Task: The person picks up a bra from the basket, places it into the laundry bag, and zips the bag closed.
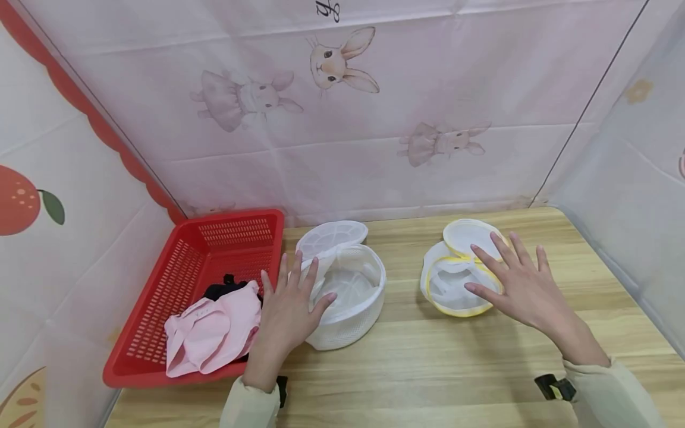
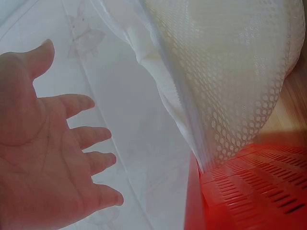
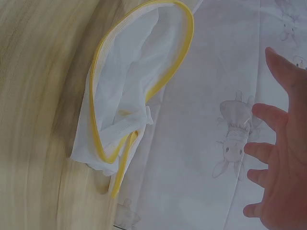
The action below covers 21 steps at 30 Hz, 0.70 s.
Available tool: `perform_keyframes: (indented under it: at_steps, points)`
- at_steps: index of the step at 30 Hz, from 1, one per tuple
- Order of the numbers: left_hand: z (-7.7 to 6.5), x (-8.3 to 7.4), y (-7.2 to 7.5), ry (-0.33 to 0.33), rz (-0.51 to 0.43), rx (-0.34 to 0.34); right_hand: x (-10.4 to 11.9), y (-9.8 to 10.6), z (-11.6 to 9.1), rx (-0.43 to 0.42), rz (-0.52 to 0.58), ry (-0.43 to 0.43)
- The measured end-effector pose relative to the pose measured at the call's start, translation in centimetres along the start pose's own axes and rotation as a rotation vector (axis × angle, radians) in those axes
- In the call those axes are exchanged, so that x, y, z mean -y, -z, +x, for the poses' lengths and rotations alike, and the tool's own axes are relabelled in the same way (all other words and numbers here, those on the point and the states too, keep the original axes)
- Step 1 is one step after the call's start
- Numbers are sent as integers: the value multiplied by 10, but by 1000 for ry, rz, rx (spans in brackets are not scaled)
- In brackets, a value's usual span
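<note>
We see two hands over the wooden worktop [image 1: 428, 368], both with fingers spread wide. The left hand [image 1: 286, 318] hovers between the red basket [image 1: 235, 233] and the white mesh bag [image 1: 348, 330], partly hiding the near left side of the bag in the head view; in the left wrist view we see its fingers apart from the mesh. The right hand [image 1: 527, 291] hovers just right of the yellow-trimmed bag [image 1: 452, 291], and the right wrist view shows us a gap between its fingers and the fabric.

The mesh bag stands upright near the middle of the worktop, its mouth uncovered and its round white lid [image 1: 326, 236] folded back to the far left. The yellow-trimmed bag sits to the right, well apart from it, and its round lid [image 1: 465, 235] is also turned back, on the far side.

At the left, the perforated basket holds a pink garment [image 1: 214, 333] lying toward its near end, with dark fabric [image 1: 222, 289] showing at the garment's far edge. Beyond the worktop we find a pale pink backdrop [image 1: 342, 154] printed with rabbits.
</note>
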<state>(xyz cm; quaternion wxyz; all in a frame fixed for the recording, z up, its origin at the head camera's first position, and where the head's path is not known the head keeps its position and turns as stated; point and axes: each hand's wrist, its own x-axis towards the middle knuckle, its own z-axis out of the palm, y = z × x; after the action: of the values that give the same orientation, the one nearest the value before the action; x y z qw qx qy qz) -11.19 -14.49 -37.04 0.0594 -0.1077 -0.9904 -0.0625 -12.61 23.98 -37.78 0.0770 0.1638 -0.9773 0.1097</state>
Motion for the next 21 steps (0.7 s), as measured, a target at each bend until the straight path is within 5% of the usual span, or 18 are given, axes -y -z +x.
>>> perform_keyframes:
  at_steps: [11,21]
  points:
    - [0,5,3,34,-13,24,-7,1,2,10,21,0]
    - [-8,22,14,124,-47,15,-33,-13,-1,123,257,-216]
